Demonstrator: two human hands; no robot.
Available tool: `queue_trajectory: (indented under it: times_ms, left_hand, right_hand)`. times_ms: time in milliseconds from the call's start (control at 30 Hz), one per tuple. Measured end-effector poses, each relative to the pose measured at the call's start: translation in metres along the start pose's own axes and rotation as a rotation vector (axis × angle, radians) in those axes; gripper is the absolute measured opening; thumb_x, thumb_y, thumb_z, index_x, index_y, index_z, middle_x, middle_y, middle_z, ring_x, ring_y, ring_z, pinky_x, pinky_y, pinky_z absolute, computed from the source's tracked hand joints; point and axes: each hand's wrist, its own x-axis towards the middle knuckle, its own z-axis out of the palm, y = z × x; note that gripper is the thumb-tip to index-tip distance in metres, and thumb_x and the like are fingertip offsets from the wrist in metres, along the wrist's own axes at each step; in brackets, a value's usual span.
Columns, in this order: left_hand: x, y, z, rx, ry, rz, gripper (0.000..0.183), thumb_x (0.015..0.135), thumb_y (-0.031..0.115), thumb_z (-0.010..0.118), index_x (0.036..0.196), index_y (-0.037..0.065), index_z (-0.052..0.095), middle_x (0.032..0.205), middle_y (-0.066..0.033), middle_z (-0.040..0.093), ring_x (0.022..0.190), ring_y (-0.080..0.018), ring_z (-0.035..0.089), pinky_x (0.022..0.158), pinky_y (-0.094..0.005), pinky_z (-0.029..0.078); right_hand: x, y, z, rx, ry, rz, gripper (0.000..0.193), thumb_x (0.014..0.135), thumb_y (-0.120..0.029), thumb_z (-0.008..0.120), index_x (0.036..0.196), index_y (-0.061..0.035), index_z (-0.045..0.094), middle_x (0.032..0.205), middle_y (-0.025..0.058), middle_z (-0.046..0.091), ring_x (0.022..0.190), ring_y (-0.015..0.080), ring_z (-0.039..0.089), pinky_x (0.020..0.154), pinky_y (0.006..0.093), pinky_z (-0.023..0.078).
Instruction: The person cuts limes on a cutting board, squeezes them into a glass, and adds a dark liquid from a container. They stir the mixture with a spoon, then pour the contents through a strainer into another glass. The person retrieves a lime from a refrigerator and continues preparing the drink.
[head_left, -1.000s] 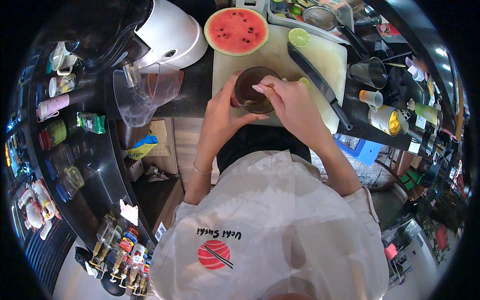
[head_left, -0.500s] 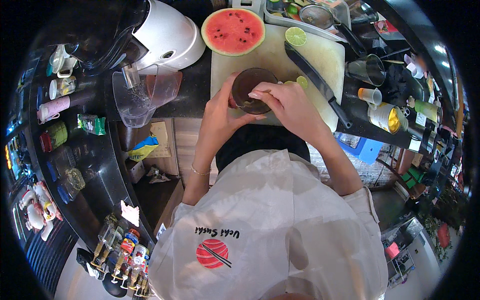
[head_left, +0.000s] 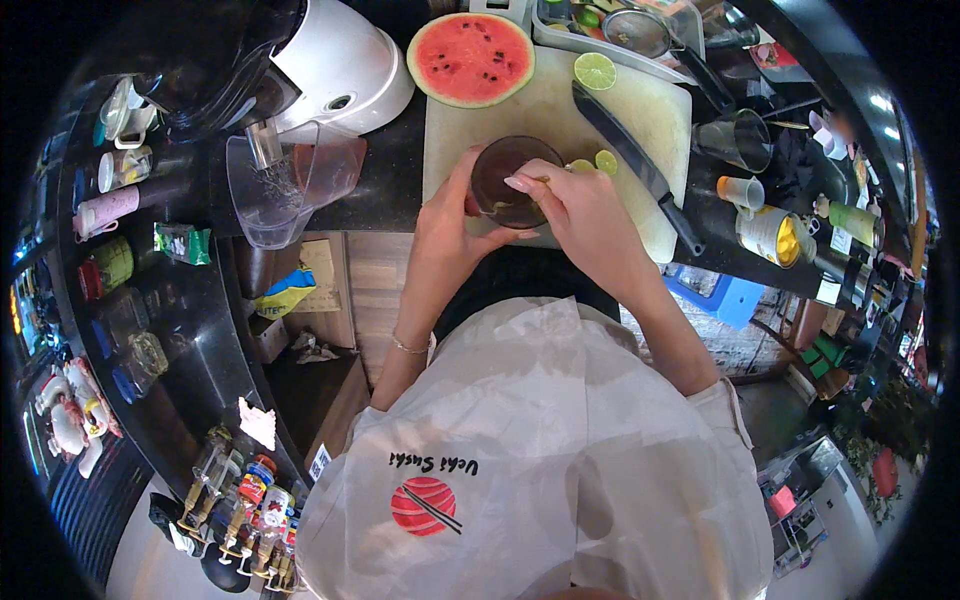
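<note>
My left hand (head_left: 447,228) is wrapped round a dark, see-through glass (head_left: 496,172) at the near edge of the white cutting board (head_left: 540,105). Over the glass's right rim, my right hand (head_left: 588,208) is closed in a pinch with the fingertips at its mouth. Whatever lies between those fingertips is too small or hidden to make out. Just beyond my right hand are small lime pieces (head_left: 606,161). A lime half (head_left: 595,71) sits cut side up at the board's far side. To the right lies a large knife (head_left: 630,150) with a black handle.
Half a watermelon (head_left: 471,60) rests at the board's far left corner. Behind the board stands a clear container (head_left: 560,38) with a strainer (head_left: 637,34). A white appliance (head_left: 350,80) and a clear plastic jug (head_left: 262,200) are on the left. Cups and a can (head_left: 768,235) crowd the right.
The whole view has shifted slightly. Both hands keep their places at the glass, with the right fingers making a small movement at its rim.
</note>
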Motion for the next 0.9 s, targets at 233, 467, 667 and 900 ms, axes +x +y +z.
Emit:
queue_trajectory:
  times_ms: [233,467,667,900]
  left_hand:
    - [-0.0013,-0.0009,-0.0010,0.086,-0.033,-0.052,0.095,0.061,0.020,0.092,0.142,0.007,0.044,0.091,-0.0154,0.063,0.071,-0.0247,0.058,0.068,-0.0360,0.051]
    - [-0.0010,-0.0003,0.0008,0.044,0.006,0.026,0.096,0.062,0.020,0.092,0.143,0.006,0.043,0.096,-0.0155,0.064,0.073,-0.0251,0.060,0.070,-0.0364,0.052]
    - [-0.0026,-0.0044,0.0014,0.057,-0.010,0.001,0.094,0.063,0.019,0.091,0.143,0.006,0.042,0.101,-0.0159,0.065,0.077,-0.0247,0.060,0.072,-0.0363,0.052]
    - [-0.0015,-0.0011,0.0038,0.044,0.013,0.020,0.094,0.064,0.018,0.091,0.143,0.006,0.042,0.098,-0.0165,0.063,0.076,-0.0254,0.059,0.070,-0.0369,0.052]
  right_hand:
    - [-0.0039,0.0051,-0.0007,0.012,-0.129,-0.021,0.024,0.099,-0.019,0.055,0.097,0.0015,0.066,0.080,0.0216,0.066,0.074,0.0433,0.063,0.068,0.0475,0.050]
    - [-0.0021,0.0045,0.0015,-0.023,0.028,-0.075,0.021,0.097,-0.018,0.055,0.095,-0.0001,0.066,0.081,0.0213,0.066,0.077,0.0422,0.063,0.068,0.0483,0.050]
    - [-0.0046,0.0051,0.0025,-0.010,-0.168,0.003,0.020,0.097,-0.018,0.055,0.096,-0.0024,0.067,0.082,0.0212,0.067,0.079,0.0435,0.062,0.070,0.0501,0.050]
    - [0.0018,0.0036,-0.0041,-0.041,0.000,-0.005,0.023,0.099,-0.021,0.054,0.096,-0.0020,0.067,0.083,0.0228,0.066,0.079,0.0444,0.062,0.070,0.0504,0.049]
